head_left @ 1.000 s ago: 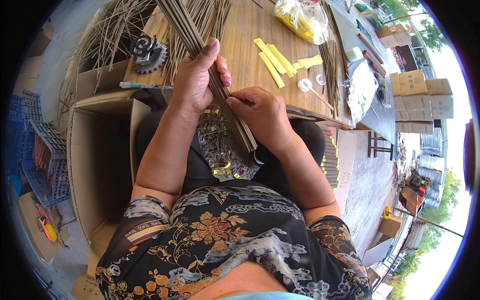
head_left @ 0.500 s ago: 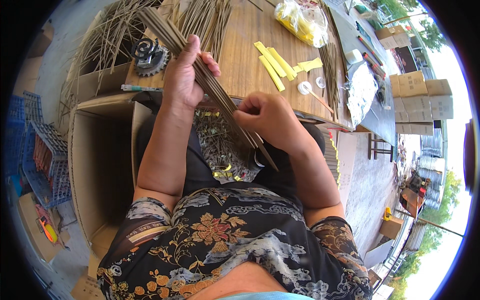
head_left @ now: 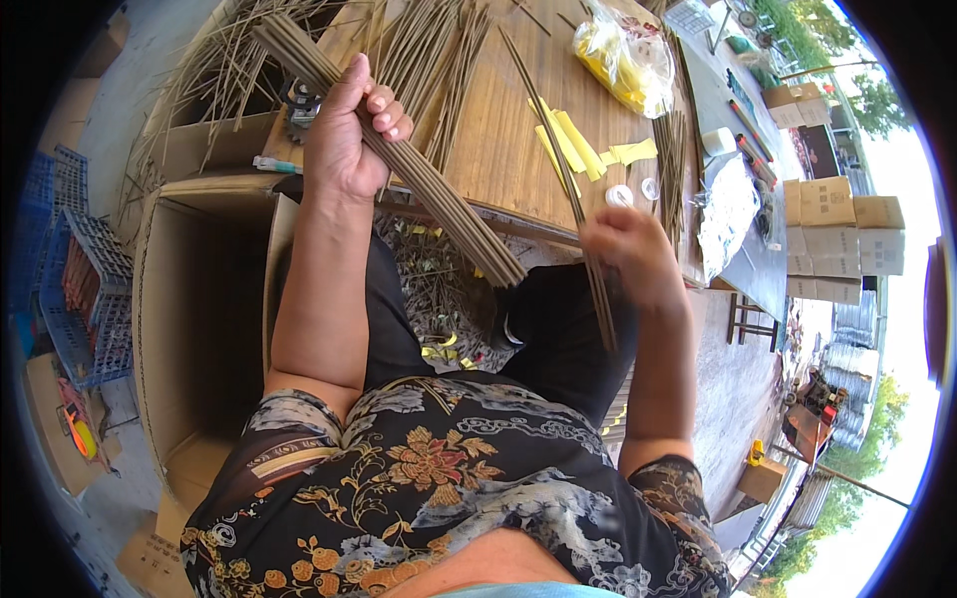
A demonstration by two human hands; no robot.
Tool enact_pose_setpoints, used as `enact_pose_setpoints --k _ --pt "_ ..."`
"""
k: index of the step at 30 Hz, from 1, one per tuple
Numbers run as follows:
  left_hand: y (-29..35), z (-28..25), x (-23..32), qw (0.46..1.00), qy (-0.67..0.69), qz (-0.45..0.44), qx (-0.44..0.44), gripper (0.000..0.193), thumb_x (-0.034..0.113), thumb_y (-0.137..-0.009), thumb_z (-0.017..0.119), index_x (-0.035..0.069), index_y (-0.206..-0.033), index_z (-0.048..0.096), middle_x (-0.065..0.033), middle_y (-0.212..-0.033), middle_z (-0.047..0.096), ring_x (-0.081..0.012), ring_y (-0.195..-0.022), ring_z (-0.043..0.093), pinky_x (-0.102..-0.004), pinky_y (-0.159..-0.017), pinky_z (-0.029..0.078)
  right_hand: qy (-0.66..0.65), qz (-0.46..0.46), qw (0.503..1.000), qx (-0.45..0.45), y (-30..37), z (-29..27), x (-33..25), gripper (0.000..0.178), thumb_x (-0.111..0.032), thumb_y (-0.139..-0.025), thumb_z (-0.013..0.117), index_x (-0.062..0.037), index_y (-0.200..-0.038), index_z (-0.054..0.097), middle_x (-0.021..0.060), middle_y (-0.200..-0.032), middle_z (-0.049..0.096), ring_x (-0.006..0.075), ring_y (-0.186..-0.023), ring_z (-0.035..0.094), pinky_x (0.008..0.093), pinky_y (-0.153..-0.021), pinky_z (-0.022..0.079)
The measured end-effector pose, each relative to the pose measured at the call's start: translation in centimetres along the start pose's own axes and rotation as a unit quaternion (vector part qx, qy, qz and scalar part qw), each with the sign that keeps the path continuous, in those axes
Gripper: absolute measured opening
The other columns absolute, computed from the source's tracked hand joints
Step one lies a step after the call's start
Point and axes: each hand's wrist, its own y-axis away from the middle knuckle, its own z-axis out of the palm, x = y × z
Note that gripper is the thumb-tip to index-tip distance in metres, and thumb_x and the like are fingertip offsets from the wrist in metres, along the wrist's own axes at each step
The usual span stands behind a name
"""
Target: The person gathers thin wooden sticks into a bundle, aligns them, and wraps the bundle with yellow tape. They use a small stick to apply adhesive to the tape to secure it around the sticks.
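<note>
My left hand (head_left: 347,140) is closed around a thick bundle of thin brown sticks (head_left: 439,194), held slanting over the near edge of the wooden table (head_left: 498,140). Off to the right, my right hand (head_left: 628,254) pinches a few single sticks (head_left: 558,149) that run from the table down past my knee. The hand is blurred. Between my knees the ground is littered with broken stick bits and yellow scraps (head_left: 439,299).
More loose sticks (head_left: 429,50) fan across the table's far side. Yellow paper strips (head_left: 578,145), a clear bag of yellow pieces (head_left: 623,55) and small white caps (head_left: 620,194) lie on the table. An open cardboard box (head_left: 199,299) stands at my left, blue crates (head_left: 80,289) beyond it.
My hands have parted: the right one drew a few sticks out of the bundle and moved right. The left one swung the bundle's top further left.
</note>
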Motion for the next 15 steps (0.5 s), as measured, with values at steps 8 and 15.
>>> enact_pose_setpoints --k 8,15 --pt "0.1 0.9 -1.6 0.996 -0.006 -0.082 -0.040 0.028 0.031 -0.085 0.056 0.013 -0.067 0.045 0.0033 -0.050 0.041 -0.0054 -0.038 0.036 -0.0197 -0.036 0.030 -0.103 -0.022 0.994 0.020 -18.6 4.1 1.4 0.025 -0.023 -0.081 0.059 0.0016 -0.075 0.057 0.0056 -0.064 0.055 0.0109 -0.056 0.051 0.0223 -0.053 0.042" --pt "0.9 1.6 -2.1 0.991 -0.114 -0.005 0.070 0.029 0.031 -0.086 0.055 0.013 -0.066 0.043 0.0043 -0.051 0.039 -0.0052 -0.039 0.035 -0.0203 -0.037 0.030 -0.025 -0.189 0.982 -0.014 -10.4 6.7 -1.7 0.045 -0.031 -0.074 0.067 0.0051 -0.098 0.057 0.0157 -0.084 0.062 0.0237 -0.079 0.060 0.0319 -0.071 0.047"
